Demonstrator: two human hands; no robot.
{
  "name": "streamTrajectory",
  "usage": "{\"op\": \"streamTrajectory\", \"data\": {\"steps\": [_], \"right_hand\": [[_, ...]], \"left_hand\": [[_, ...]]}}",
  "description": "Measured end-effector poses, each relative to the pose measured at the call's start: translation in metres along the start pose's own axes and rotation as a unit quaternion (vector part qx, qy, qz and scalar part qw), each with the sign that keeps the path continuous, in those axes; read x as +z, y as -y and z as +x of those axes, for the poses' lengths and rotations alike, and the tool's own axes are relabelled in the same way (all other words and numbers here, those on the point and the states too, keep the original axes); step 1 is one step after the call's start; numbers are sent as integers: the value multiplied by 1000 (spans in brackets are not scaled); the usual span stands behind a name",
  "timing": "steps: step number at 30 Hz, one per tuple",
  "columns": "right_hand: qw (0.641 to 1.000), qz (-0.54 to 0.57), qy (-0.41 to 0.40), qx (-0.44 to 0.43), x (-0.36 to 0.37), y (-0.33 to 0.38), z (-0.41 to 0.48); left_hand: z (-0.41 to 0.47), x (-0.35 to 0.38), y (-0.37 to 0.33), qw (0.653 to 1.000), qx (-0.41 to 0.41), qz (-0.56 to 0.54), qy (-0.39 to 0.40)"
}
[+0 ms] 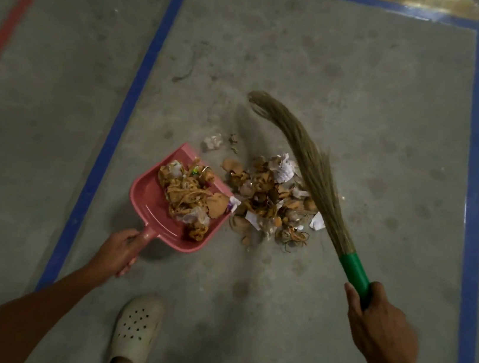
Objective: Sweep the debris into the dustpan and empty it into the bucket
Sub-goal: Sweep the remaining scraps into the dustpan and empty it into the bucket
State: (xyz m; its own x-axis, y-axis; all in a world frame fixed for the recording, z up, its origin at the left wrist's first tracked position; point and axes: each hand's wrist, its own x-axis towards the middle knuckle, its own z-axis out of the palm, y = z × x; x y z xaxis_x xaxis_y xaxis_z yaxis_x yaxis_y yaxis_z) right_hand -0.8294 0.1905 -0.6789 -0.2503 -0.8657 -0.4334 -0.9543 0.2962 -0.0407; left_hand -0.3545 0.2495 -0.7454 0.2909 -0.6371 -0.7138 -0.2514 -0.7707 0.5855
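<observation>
A pink dustpan [148, 199] sits on the concrete floor with peels, rubber bands and paper scraps heaped inside. My left hand [121, 249] grips its handle from below. Just right of the pan's open edge lies a pile of debris [272, 200]: brown peels, crumpled white paper, rubber bands. A grass broom [311, 167] with a green handle [356, 272] slants over the right side of the pile, its bristle tips curling up to the left. My right hand [375, 323] grips the green handle. No bucket is in view.
Blue tape [123, 120] marks a rectangle on the grey floor around the work area; a red line [13, 20] runs at the far left. A stray white scrap [213, 141] lies above the pan. My two feet in pale clogs [137, 327] stand at the bottom.
</observation>
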Motion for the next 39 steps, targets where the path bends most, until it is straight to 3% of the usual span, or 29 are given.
{"op": "streamTrajectory", "data": {"steps": [10, 22, 28, 32, 39], "right_hand": [[996, -25, 91, -6, 23, 28, 45], [991, -44, 119, -52, 65, 55, 18], [992, -35, 103, -59, 79, 56, 5], [991, -24, 106, -72, 77, 50, -7], [993, 8, 101, -63, 56, 37, -40]], "left_hand": [[32, -32, 19, 994, -51, 75, 57], [102, 35, -25, 992, -49, 95, 69], [109, 67, -39, 986, -142, 77, 51], [97, 72, -36, 994, -59, 97, -10], [62, 73, -44, 993, 10, 113, -16]]}}
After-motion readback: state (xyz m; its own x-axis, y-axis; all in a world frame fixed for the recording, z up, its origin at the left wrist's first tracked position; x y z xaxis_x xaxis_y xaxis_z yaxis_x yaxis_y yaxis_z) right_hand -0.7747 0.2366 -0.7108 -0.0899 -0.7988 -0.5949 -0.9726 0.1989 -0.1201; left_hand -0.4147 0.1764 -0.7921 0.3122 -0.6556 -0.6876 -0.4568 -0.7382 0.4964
